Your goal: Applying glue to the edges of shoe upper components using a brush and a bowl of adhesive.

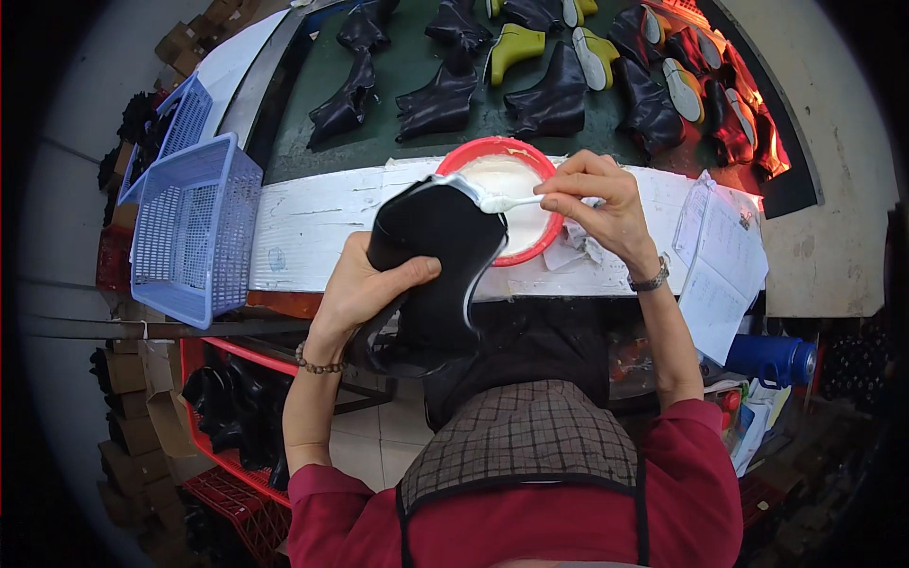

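My left hand [365, 284] grips a black boot upper [437, 237], thumb on its dark face and the other fingers hidden behind it. White paste lines the upper's top and right edges. Between the thumb and fingers of my right hand [601, 201] is a small white brush [516, 202], its head touching the upper's top right edge. Just behind the upper stands a red bowl [547, 248] of creamy white paste [516, 178], partly covered by the upper and the brush.
Black boot uppers [440, 99] and yellow-green boot forms [516, 52] stand on a green conveyor belt [398, 151] beyond the white ledge [303, 227]. A blue basket [194, 232] is at left, written sheets [724, 265] and a blue flask [772, 360] at right. A red crate [251, 478] holds more black uppers.
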### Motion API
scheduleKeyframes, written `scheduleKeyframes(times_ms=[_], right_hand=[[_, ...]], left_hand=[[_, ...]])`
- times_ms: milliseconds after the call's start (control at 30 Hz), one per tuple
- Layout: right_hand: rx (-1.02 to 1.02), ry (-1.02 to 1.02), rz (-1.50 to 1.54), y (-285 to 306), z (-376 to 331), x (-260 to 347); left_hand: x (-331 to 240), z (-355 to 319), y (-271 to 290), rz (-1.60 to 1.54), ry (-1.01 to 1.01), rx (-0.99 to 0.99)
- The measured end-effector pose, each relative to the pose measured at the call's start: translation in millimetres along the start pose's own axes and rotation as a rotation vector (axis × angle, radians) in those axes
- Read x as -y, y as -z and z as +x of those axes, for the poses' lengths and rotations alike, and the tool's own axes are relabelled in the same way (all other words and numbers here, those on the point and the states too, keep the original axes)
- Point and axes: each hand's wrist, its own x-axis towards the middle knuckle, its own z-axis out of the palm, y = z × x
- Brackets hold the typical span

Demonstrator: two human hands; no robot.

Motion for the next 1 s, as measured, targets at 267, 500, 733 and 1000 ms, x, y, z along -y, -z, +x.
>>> scheduleKeyframes(times_ms=[267,500,733,1000], right_hand=[[-0.005,-0.035,0.032,-22.4,-10.2,12.5],[0.122,-0.27,-0.478,-13.2,-17.2,-22.1],[0.131,-0.303,-0.59,-19.8,-24.1,-28.7],[-0.005,-0.427,-0.349,-11.4,-36.7,-24.8]], left_hand=[[8.5,7.1,4.0,0.063,-0.292,-0.35],[45.7,44.3,55.9,0.543,-0.269,-0.57],[132.5,28.2,82.8,0.794,-0.12,-0.394],[152.6,11.9,89.7,0.864,-0.317,-0.459]])
